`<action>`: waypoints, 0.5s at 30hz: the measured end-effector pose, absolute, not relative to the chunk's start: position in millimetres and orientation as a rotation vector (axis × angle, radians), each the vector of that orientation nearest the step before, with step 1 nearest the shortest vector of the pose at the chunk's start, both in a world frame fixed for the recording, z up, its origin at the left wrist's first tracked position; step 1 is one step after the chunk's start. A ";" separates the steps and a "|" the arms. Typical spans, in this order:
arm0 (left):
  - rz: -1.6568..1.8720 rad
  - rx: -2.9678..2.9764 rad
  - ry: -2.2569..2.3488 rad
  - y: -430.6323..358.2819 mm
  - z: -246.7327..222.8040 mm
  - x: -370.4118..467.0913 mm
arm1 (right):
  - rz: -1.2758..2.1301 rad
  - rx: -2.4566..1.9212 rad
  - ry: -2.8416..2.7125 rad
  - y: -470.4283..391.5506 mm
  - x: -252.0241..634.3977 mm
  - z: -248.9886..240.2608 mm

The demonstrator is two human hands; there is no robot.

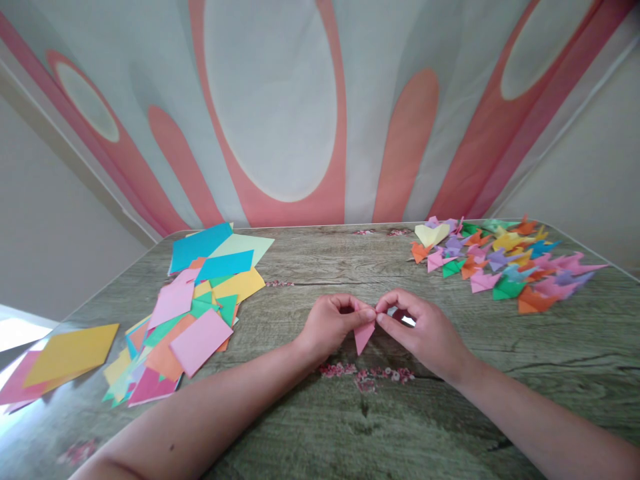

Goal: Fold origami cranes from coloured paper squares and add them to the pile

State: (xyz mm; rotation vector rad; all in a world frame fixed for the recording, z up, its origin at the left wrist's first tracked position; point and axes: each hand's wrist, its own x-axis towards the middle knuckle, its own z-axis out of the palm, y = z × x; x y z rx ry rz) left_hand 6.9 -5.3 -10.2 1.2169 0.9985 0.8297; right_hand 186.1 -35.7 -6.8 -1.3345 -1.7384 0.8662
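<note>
Your view was lit by bright, even daylight; a glare patch washed out the counter [310,267] edge at far left. Shadows under your hands were soft and short. Wide-angle distortion bowed the edges; focus stayed sharp centrally.

Both hands, left hand [331,325] and right hand [426,335], meet fingertip to fingertip, pinching.

- Table [320,427]: grey wood-grain top w/ small pink flower marks.
- Flat paper sheets [195,313], mixed colours, loose overlapping pile toward table's left edge; yellow sheet [70,353] lies apart, further left.
- Folded paper pieces [505,263], many colours, heaped at table's far right corner.
</note>
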 end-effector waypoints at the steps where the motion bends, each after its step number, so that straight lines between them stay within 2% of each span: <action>1: 0.839 1.215 0.999 -5.1 -9.8 6.9 | 0.884 -1.323 -1.736 -35.6 186.5 -6.5; 15: 0.907 1.238 0.991 -3.2 -9.2 6.4 | 0.953 -1.335 -1.725 -33.9 187.5 -11.0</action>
